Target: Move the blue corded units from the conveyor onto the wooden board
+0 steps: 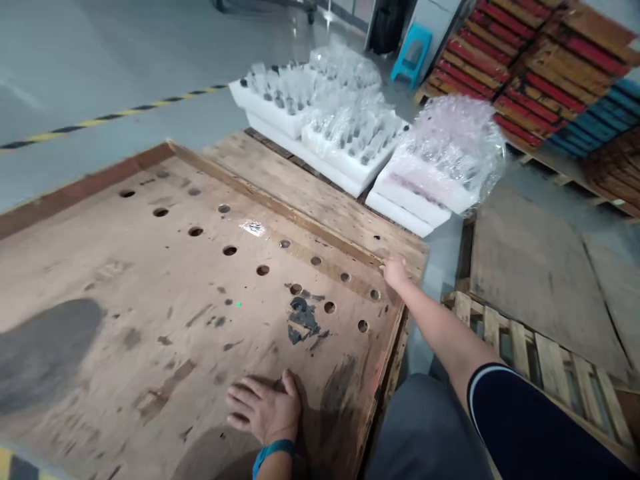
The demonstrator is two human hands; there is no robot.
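A large wooden board (190, 320), worn and stained, has two rows of round holes and a raised rim along its far edges. My left hand (267, 407), wearing a teal wristband, lies flat on its surface with fingers spread and the thumb apart. At the far right corner, my right hand (396, 272) is closed on the board's edge. Its fingertips are partly hidden there. Dark smears (303, 320) and a shiny patch of clear film (253, 228) mark the surface between the rows of holes.
Beyond the board, white foam trays (345, 167) of plastic-wrapped parts sit on a wooden pallet (320, 193). A slatted pallet (545, 360) lies at right. Stacked red and brown pallets (530, 67) and a blue stool (413, 53) stand behind. Yellow-black tape (115, 115) crosses the floor.
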